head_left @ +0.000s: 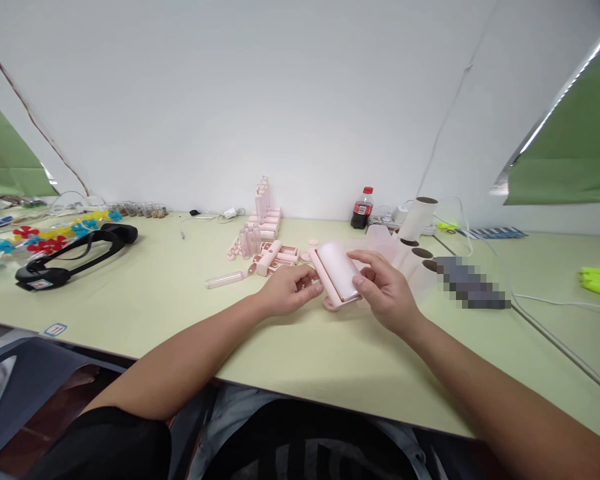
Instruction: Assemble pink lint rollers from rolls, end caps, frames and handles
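Between my hands, above the table, is a pink plastic holder [325,279] with a white roll [337,260] lying in it, both tilted. My right hand [387,293] grips the roll's right side, thumb at the near end and fingers at the far end. My left hand [290,291] is at the holder's left edge with its fingers curled and the thumb pointing toward it. Whether those fingers pinch the holder cannot be made out. Under the holder a round pink cap [330,304] partly shows. Left of it lie pink plastic parts [270,259] and a clear tube [224,279].
Clear tubes [250,240] stand behind the pink parts. White rolls with brown cores, one being the upright roll [417,221], are at the right. A cola bottle [363,210] stands by the wall. A black headset strap [87,257] lies left, a cable [565,347] right.
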Action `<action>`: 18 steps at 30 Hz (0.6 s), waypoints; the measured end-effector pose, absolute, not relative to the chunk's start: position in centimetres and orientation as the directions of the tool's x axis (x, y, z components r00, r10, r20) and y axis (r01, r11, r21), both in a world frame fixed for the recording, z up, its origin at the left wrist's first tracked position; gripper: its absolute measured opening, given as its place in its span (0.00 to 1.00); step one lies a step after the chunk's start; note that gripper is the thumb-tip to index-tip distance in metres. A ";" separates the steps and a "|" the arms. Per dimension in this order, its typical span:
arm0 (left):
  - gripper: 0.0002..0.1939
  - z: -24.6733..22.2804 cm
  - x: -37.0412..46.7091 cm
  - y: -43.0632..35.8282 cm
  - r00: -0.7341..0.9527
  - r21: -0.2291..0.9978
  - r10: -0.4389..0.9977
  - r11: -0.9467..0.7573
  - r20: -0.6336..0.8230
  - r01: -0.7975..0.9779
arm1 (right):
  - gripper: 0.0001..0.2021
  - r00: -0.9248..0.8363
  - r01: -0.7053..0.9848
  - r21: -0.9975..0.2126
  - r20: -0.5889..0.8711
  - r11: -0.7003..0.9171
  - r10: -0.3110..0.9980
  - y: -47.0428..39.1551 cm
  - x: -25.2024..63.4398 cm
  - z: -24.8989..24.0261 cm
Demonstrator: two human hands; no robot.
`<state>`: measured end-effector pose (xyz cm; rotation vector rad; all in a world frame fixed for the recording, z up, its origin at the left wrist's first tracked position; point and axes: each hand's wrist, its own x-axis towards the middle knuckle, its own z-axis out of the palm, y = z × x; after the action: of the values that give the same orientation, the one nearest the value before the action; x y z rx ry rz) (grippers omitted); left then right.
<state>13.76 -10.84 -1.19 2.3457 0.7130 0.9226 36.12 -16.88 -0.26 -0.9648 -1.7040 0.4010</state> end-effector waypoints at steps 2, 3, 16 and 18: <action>0.16 -1.2 13.8 -10.9 0.634 0.628 0.626 -0.730 0.455 0.270 | 0.15 -0.083 0.395 -0.687 0.634 0.610 0.769 -16.8 36.1 -0.2; 0.16 -1.2 13.8 -10.9 0.634 0.630 0.625 -0.730 0.455 0.267 | 0.15 -0.081 0.395 -0.689 0.633 0.608 0.770 -16.8 36.1 -0.2; 0.16 -1.2 13.8 -10.8 0.632 0.631 0.639 -0.719 0.438 0.290 | 0.16 -0.067 0.406 -0.706 0.611 0.580 0.789 -16.9 36.1 -0.1; 0.16 -1.1 13.8 -10.8 0.631 0.638 0.646 -0.712 0.429 0.295 | 0.16 -0.062 0.408 -0.710 0.606 0.574 0.793 -16.9 36.1 -0.1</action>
<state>13.79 -10.81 -1.14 2.3333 0.7362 0.8972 36.14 -16.89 -0.14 -1.0122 -1.6815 0.4267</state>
